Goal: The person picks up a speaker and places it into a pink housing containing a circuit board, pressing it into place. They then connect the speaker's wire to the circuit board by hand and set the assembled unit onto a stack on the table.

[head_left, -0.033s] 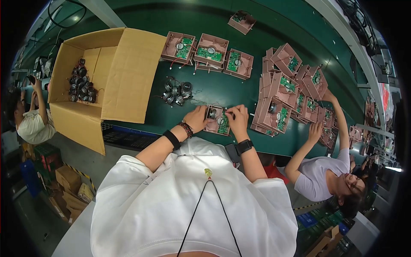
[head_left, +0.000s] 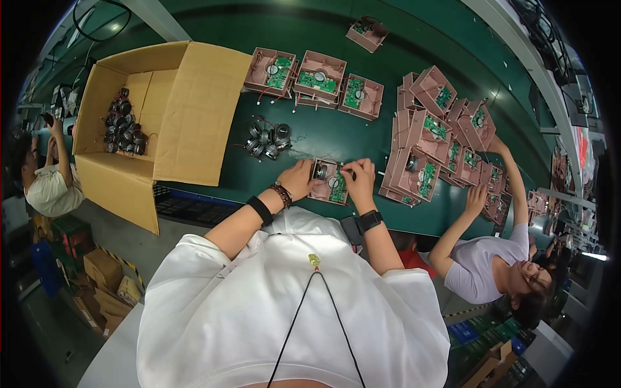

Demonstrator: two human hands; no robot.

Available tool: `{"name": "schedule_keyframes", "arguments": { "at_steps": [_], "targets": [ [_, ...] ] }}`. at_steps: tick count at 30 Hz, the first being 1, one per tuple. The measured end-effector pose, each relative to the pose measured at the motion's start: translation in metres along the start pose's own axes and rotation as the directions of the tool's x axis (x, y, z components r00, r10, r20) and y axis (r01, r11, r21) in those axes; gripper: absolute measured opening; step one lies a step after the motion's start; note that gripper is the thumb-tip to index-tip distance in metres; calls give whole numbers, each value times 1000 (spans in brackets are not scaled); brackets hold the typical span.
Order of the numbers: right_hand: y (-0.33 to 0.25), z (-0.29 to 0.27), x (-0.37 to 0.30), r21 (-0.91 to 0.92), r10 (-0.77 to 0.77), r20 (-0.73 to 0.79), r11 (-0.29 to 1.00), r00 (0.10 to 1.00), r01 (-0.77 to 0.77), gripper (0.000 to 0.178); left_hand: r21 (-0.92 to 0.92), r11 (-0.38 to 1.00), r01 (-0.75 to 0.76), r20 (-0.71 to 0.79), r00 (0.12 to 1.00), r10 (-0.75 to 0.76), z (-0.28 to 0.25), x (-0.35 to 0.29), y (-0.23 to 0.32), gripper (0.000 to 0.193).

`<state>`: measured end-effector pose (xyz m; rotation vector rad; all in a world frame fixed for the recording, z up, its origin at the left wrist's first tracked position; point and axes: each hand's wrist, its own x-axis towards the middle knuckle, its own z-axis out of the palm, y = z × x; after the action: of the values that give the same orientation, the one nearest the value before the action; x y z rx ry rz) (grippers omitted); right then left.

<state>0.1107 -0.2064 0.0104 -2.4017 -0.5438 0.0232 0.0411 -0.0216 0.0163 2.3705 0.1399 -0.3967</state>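
Observation:
A small open pink plastic housing (head_left: 318, 196) lies on the green table right in front of me. Inside it sit a round speaker (head_left: 321, 172) at the left and a green circuit board (head_left: 337, 187) at the right. My left hand (head_left: 297, 180) is closed on the housing's left side, its fingertips beside the speaker. At the right side, my right hand (head_left: 362, 178) has its fingers pinched together above the board. Something small and dark shows at its fingertips, too small to name. Loose round speakers (head_left: 267, 139) with wires lie in a heap beyond my left hand.
A cardboard box (head_left: 194, 123) holding more speakers stands at the left. Pink housings with boards (head_left: 318, 64) line the table's far side; more are stacked at the right (head_left: 420, 152). A co-worker's hand (head_left: 477, 199) and other arm reach to those stacks. Metal posts (head_left: 155, 19) frame the table.

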Motion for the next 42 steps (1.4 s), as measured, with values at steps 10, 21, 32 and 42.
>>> {"name": "schedule_keyframes", "arguments": {
  "at_steps": [10,21,32,42],
  "targets": [
    [23,27,-8,214,92,33,972,995,-97,15,-26,1000,-1,7,1000,1,2,-1,-4,46],
    [-7,5,0,-93,-71,58,993,996,76,16,-43,999,0,28,1000,1,6,-3,-5,48],
    [-16,11,16,-370,39,138,929,990,15,18,30,999,-20,59,998,18,8,-2,2,58],
    [-6,7,-16,-137,176,16,976,984,-172,41,-140,989,53,39,998,-48,7,24,-17,59]
  ]
}}
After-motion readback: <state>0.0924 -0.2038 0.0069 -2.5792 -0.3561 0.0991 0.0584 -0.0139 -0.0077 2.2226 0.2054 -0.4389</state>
